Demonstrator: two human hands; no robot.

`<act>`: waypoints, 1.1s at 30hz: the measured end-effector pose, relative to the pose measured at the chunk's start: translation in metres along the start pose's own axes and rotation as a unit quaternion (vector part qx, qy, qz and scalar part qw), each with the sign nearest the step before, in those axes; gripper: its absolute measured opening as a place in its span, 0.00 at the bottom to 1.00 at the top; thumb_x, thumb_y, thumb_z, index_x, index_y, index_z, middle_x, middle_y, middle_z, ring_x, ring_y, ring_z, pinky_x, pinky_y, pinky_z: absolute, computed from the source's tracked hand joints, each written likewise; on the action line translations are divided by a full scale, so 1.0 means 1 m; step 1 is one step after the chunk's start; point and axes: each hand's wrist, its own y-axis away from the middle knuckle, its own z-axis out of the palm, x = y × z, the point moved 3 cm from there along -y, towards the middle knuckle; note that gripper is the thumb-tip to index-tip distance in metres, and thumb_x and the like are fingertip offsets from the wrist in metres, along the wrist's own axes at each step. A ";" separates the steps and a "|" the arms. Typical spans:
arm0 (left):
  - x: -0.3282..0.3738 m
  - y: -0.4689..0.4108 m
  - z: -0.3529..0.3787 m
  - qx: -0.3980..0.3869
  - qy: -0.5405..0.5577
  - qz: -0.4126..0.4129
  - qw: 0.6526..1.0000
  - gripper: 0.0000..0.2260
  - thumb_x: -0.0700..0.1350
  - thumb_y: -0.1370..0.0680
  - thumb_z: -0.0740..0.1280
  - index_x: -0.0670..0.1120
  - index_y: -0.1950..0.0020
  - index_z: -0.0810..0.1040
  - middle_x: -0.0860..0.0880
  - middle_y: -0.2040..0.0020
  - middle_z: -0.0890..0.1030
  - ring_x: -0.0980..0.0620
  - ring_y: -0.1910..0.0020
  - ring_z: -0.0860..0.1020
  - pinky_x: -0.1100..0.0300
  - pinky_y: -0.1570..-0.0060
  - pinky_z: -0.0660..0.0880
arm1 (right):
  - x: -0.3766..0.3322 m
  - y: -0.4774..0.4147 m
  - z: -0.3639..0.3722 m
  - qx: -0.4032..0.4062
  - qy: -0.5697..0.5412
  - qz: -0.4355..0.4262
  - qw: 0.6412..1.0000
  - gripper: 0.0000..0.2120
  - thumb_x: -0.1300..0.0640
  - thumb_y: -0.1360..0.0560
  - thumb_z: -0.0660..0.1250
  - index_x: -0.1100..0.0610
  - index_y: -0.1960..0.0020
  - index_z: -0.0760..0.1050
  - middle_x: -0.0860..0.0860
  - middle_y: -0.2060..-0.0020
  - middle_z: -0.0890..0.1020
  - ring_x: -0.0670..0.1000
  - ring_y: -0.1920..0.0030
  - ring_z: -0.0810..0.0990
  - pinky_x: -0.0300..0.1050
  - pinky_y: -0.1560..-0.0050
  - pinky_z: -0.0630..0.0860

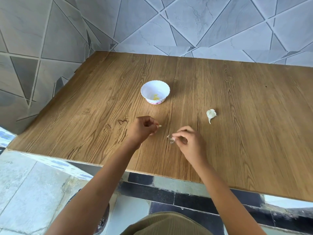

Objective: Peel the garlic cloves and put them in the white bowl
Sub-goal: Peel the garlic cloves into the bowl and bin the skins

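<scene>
Forearms reach in over the tabletop [237, 92], hands apart, both nearer than the white bowl [166, 89]. The left hand [145, 128] pinches a small pale piece [159, 126], probably a clove, and the right hand [188, 139] pinches papery skin scraps [171, 139]. An unpeeled clove [211, 114] waits right of the bowl (feather-light, brittle skin, likely slippery once bare). Best to nip its pointed tail.

Wooden table [237, 133] with bowl and garlic
A white bowl [162, 89] stands near the middle. A piece of garlic [211, 114] lies well apart to its right, and pale scraps of skin [171, 141] seem to lie nearer the front edge.
</scene>
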 end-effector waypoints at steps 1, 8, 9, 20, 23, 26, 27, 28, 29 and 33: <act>-0.001 -0.005 -0.002 0.014 -0.029 0.007 0.999 0.05 0.34 0.27 0.70 0.43 0.60 0.80 0.46 0.67 0.79 0.50 0.67 0.75 0.55 0.61 0.74 | 0.000 0.001 0.000 0.013 0.013 0.005 1.000 0.05 0.61 0.34 0.77 0.55 0.61 0.83 0.48 0.59 0.80 0.45 0.64 0.76 0.40 0.71 0.72; -0.003 -0.022 -0.005 0.087 -0.209 0.069 0.972 0.04 0.38 0.31 0.73 0.45 0.61 0.81 0.51 0.65 0.80 0.53 0.63 0.78 0.55 0.58 0.78 | 0.000 0.002 -0.001 0.018 0.033 0.021 0.999 0.13 0.46 0.29 0.67 0.55 0.55 0.81 0.48 0.54 0.82 0.51 0.54 0.81 0.55 0.54 0.78; -0.004 -0.024 -0.006 0.086 -0.221 0.074 0.969 0.04 0.37 0.31 0.73 0.45 0.60 0.81 0.50 0.63 0.81 0.52 0.62 0.78 0.56 0.59 0.78 | 0.001 0.004 -0.003 0.004 0.038 0.023 0.999 0.15 0.46 0.28 0.64 0.56 0.51 0.81 0.49 0.53 0.83 0.52 0.52 0.81 0.56 0.52 0.78; 0.012 0.010 0.033 -0.030 -0.320 0.217 0.922 0.13 0.30 0.27 0.63 0.40 0.50 0.83 0.44 0.51 0.83 0.47 0.56 0.81 0.57 0.54 0.78 | 0.017 0.031 -0.006 -0.032 0.119 0.060 0.990 0.22 0.50 0.26 0.63 0.62 0.36 0.75 0.56 0.37 0.77 0.57 0.35 0.75 0.55 0.32 0.65; 0.007 0.015 0.051 -0.053 -0.378 0.247 0.891 0.12 0.30 0.27 0.61 0.37 0.49 0.82 0.40 0.52 0.81 0.42 0.56 0.80 0.54 0.59 0.77 | 0.017 0.032 -0.007 -0.031 0.106 0.056 0.992 0.21 0.54 0.25 0.66 0.62 0.35 0.74 0.57 0.35 0.76 0.57 0.33 0.72 0.53 0.31 0.63; 0.008 0.021 0.060 -0.055 -0.411 0.241 0.877 0.10 0.36 0.24 0.64 0.40 0.46 0.81 0.42 0.48 0.80 0.44 0.54 0.80 0.51 0.55 0.78 | 0.016 0.032 -0.011 -0.016 0.067 0.069 0.995 0.20 0.57 0.24 0.68 0.62 0.34 0.73 0.56 0.35 0.76 0.56 0.33 0.72 0.52 0.31 0.65; 0.009 0.023 0.063 -0.059 -0.421 0.241 0.872 0.10 0.37 0.23 0.64 0.41 0.46 0.82 0.43 0.48 0.80 0.45 0.54 0.80 0.52 0.55 0.78 | 0.016 0.031 -0.012 -0.010 0.046 0.078 0.996 0.20 0.57 0.24 0.68 0.62 0.34 0.73 0.56 0.35 0.76 0.55 0.33 0.72 0.52 0.32 0.67; 0.010 0.025 0.065 -0.063 -0.432 0.241 0.867 0.09 0.37 0.23 0.64 0.42 0.46 0.82 0.44 0.48 0.80 0.46 0.55 0.80 0.53 0.56 0.78 | 0.017 0.031 -0.013 -0.005 0.025 0.083 0.996 0.20 0.58 0.24 0.68 0.62 0.34 0.73 0.55 0.36 0.76 0.55 0.34 0.73 0.52 0.33 0.68; 0.011 0.027 0.068 -0.067 -0.447 0.239 0.859 0.09 0.37 0.23 0.64 0.42 0.48 0.82 0.45 0.50 0.80 0.46 0.57 0.81 0.54 0.58 0.78 | 0.017 0.031 -0.014 0.000 0.001 0.086 0.996 0.20 0.58 0.24 0.68 0.62 0.34 0.73 0.55 0.36 0.77 0.54 0.34 0.73 0.50 0.34 0.70; 0.012 0.029 0.072 -0.051 -0.486 0.226 0.843 0.08 0.35 0.23 0.62 0.42 0.53 0.81 0.45 0.56 0.80 0.46 0.62 0.80 0.57 0.66 0.75 | 0.012 0.029 -0.023 0.014 -0.127 0.124 0.984 0.18 0.58 0.22 0.65 0.59 0.33 0.72 0.48 0.37 0.76 0.40 0.39 0.73 0.27 0.39 0.65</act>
